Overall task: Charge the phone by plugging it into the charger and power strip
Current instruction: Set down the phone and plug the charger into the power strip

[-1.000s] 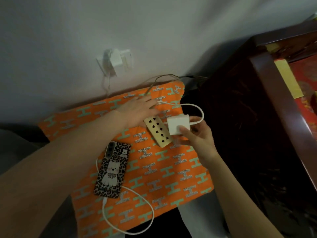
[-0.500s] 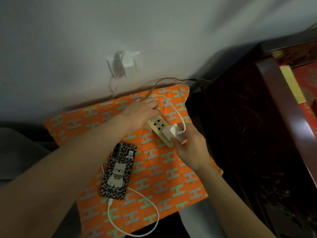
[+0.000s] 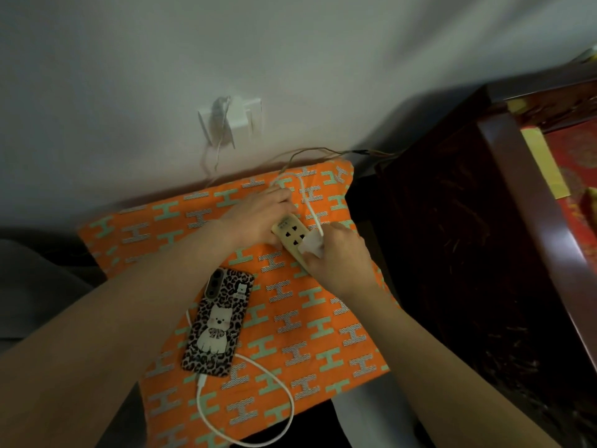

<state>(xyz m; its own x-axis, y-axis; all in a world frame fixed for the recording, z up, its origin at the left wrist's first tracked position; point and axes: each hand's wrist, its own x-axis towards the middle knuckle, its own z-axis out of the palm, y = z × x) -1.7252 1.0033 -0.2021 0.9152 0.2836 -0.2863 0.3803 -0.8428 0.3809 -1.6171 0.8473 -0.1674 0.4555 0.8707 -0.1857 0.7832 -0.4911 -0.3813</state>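
Observation:
A phone (image 3: 217,321) in a leopard-print case with a white dog picture lies face down on the orange patterned cloth (image 3: 323,334). A white cable (image 3: 274,379) runs from its bottom end in a loop. The beige power strip (image 3: 290,236) lies on the cloth's far part. My left hand (image 3: 258,215) holds the strip's far end down. My right hand (image 3: 336,257) grips the white charger block (image 3: 311,247), which sits against the strip's near sockets. The strip's near end is hidden under that hand.
A white wall socket (image 3: 231,119) with a plug and thin wires sits on the grey wall. A dark wooden cabinet (image 3: 468,253) stands right of the cloth. A thin cord (image 3: 323,151) runs along the wall toward the cabinet.
My right hand has carried the charger from above the strip down onto its sockets. My left hand has shifted from beside the strip onto its far end.

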